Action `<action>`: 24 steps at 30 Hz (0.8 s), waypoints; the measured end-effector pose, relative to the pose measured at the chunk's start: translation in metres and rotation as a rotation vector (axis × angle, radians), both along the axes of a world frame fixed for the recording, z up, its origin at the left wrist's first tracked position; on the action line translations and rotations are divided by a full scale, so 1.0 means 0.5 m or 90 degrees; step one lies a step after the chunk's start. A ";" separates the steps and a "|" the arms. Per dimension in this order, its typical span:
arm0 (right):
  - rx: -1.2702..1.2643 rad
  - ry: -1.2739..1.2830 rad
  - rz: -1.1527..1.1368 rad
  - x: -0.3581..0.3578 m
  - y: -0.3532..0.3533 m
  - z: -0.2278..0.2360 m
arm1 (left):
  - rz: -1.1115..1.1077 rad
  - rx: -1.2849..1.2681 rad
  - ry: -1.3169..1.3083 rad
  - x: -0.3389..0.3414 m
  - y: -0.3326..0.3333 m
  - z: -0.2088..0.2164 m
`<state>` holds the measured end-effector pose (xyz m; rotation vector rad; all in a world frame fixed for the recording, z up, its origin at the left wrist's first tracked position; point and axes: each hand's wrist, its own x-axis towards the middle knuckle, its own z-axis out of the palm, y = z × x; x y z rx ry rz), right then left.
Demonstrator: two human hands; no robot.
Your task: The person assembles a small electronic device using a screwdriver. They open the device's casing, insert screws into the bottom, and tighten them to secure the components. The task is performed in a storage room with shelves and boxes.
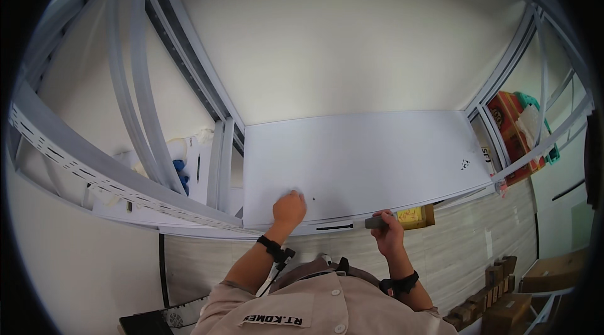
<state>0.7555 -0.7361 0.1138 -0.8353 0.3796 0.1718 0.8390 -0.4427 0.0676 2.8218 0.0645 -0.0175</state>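
Note:
My right hand (389, 234) is wrapped round the grey handle of a screwdriver (375, 223). Its thin dark shaft points left along the front edge of a white metal shelf board (352, 165). On that board, near its front left corner, rests my left hand (289, 208) with the fingers curled in. Whatever those fingers hold, if anything, is hidden. Just right of them lies one small dark piece (314, 199), too small to name surely. A cluster of small dark pieces, like screws (465, 164), sits toward the board's right end.
Grey metal uprights (223, 165) frame the board on both sides. At the left, another shelf carries blue items (181, 174). A yellow open box (412, 217) shows below the front edge. Red boxes (513, 134) stand at right; brown cartons (506, 313) lie lower right.

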 end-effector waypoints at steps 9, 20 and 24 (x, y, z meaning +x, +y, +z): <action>0.001 0.006 -0.034 -0.014 -0.016 0.004 | 0.103 -1.516 0.419 0.030 0.106 0.021; -0.010 0.010 -0.031 -0.005 -0.011 0.019 | 0.191 -0.905 0.451 0.005 0.040 0.026; -0.023 0.012 -0.029 -0.010 -0.010 0.007 | 0.072 -0.378 0.138 0.004 -0.015 0.017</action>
